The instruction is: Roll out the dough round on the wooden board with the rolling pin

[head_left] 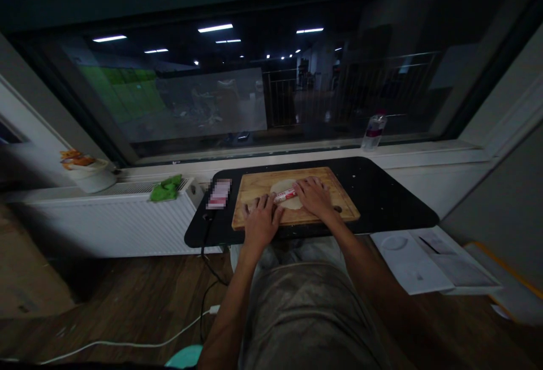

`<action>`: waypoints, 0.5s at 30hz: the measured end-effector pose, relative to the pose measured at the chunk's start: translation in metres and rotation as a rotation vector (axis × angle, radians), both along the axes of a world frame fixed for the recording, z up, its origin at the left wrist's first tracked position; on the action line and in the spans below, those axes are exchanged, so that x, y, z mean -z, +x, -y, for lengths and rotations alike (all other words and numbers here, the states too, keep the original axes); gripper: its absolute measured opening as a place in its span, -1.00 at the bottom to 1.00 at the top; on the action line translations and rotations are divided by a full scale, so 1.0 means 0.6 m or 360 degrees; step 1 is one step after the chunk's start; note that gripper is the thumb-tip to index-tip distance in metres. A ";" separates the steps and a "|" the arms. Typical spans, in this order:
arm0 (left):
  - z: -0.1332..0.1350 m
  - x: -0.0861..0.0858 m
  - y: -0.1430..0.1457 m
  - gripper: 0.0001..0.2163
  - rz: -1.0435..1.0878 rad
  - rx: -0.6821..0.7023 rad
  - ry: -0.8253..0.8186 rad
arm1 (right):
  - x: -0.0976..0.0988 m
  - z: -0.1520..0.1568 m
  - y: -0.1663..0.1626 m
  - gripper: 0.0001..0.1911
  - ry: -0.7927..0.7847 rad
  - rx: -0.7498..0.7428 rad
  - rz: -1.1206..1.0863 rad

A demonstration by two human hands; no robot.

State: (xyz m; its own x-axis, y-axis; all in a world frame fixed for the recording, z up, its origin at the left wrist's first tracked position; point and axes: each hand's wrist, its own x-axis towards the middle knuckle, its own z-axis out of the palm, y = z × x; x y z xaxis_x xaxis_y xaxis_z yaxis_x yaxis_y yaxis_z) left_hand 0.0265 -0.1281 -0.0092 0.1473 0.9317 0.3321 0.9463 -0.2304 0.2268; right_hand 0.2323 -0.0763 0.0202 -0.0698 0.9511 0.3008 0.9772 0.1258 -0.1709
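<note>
A short tube with red and white print lies across a round, flattened sheet of pale dough. The dough rests on a wooden cutting board. My left hand lies palm down over the tube's left end, its fingers spread and stretched forward. Over the right end, my right hand is also flat, with its fingers extended. Both ends of the tube are hidden beneath the hands. A small dark object shows at the board's right side, beside my right wrist.
A black table carries the board and a blurred pink item. A bottle stands on the windowsill. Left are a green cloth and a white pot on the radiator. An open white box sits lower right; cables trail below.
</note>
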 end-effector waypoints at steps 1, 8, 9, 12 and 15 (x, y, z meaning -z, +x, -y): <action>0.004 0.002 0.003 -0.49 -0.0005 -0.0015 0.0003 | -0.001 0.000 -0.001 -0.48 0.0000 0.0001 -0.0001; -0.030 -0.013 0.009 -0.54 -0.0029 -0.0040 -0.0012 | -0.002 0.001 -0.001 -0.46 -0.0054 0.0022 -0.0028; -0.040 -0.019 0.007 -0.55 -0.0035 -0.0040 -0.0022 | -0.002 0.000 0.000 -0.45 -0.0054 0.0028 -0.0035; -0.074 -0.033 0.000 -0.58 -0.0087 0.0002 -0.0046 | -0.001 0.000 0.001 -0.45 -0.0034 0.0043 -0.0051; -0.109 -0.043 -0.006 -0.58 -0.0116 0.0035 -0.0096 | -0.003 0.003 0.001 -0.46 -0.0018 0.0052 -0.0053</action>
